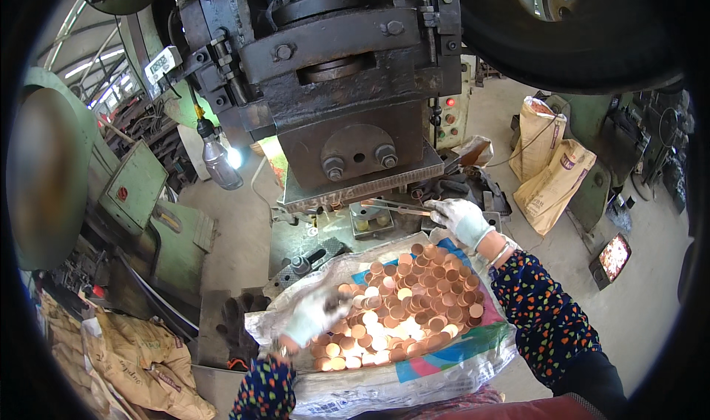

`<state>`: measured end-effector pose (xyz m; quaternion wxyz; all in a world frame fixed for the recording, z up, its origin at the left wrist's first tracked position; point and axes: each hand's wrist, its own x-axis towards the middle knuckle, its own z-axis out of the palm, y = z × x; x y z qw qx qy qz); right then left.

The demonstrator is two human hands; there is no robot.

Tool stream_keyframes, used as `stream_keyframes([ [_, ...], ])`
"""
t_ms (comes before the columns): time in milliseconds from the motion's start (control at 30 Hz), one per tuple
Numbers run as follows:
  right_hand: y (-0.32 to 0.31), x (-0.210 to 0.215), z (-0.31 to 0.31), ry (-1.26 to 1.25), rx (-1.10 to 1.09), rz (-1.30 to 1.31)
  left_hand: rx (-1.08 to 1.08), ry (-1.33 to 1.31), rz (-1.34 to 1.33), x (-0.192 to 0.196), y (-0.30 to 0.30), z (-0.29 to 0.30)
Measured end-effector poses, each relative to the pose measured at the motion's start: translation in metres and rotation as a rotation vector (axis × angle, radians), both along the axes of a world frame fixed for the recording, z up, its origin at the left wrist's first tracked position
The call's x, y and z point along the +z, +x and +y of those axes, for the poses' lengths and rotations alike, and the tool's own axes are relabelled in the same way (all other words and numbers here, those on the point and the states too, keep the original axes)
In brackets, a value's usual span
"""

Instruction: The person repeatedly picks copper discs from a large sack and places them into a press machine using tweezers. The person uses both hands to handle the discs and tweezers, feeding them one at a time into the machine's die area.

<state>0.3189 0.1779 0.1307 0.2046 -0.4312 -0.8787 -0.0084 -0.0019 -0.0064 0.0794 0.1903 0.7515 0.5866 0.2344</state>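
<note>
My right hand [464, 224], in a pale glove, is closed around long metal tongs [401, 207]. The tongs reach leftward under the upper block of a press [355, 153], close to the small die [371, 222] below it. Whether a disc sits between their tips is too small to tell. My left hand [316, 318], also gloved, is over the left side of a heap of copper discs [414, 301]. Motion blurs its fingers, so I cannot see whether they hold a disc. The discs lie on a spread white woven sack [451, 368] in front of the press.
A lit work lamp [220, 157] hangs left of the press. Clamps and bolts [299, 264] stand on the press bed. Paper sacks stand at the right [555, 187] and lie at the lower left [148, 361]. A control panel [451, 120] is behind, and a large dark wheel [569, 57] overhangs the upper right.
</note>
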Motion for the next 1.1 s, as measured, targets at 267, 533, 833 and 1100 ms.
stream_keyframes([
  [267, 0.003, -0.004, -0.002, 0.044, -0.067, -0.049, 0.265, 0.010, 0.154, -0.036, 0.017, -0.086],
  [533, -0.002, -0.010, -0.008, 0.165, -0.121, -0.206, 0.368, 0.042, 0.157, -0.045, 0.017, -0.078],
  [833, 0.011, -0.013, -0.054, -0.203, -0.022, 0.105, 0.540, 0.114, 0.344, -0.058, 0.013, -0.070],
  [1100, 0.016, -0.073, -0.155, -0.506, 0.247, 0.399, 0.377, -0.048, 0.168, -0.035, 0.012, -0.071],
])
